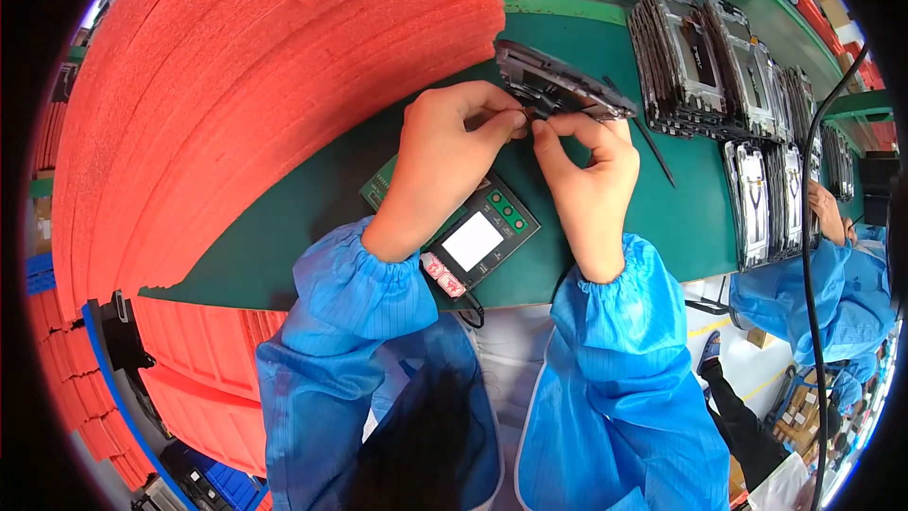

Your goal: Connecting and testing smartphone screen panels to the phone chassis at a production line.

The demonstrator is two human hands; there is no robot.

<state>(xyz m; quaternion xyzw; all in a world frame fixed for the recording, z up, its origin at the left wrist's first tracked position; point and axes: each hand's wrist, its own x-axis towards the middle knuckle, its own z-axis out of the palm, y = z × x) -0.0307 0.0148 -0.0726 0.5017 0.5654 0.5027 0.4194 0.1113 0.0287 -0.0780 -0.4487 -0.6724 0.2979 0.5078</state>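
A dark phone frame (pixel 565 83) is held up, tilted, over the green bench. Both hands meet at its lower left edge. My left hand (pixel 445 137) is closed in a pinch, thumb and index finger together at a small dark part, perhaps a flex cable, beside the frame. My right hand (pixel 594 166) grips the frame from below; its thumb and index finger pinch close to the same spot, and the other fingers are partly hidden behind the frame. Below the hands lies a black test box (pixel 487 237) with a white screen, green round buttons and a green circuit board (pixel 380 182).
Red foam sheets (pixel 284 66) are stacked high at the left. Several rows of phone frames (pixel 676 61) stand at the right. A thin dark rod (pixel 654 151) lies on the green bench (pixel 686 208). A black cable (pixel 811 255) hangs near a co-worker's blue sleeve (pixel 804 293).
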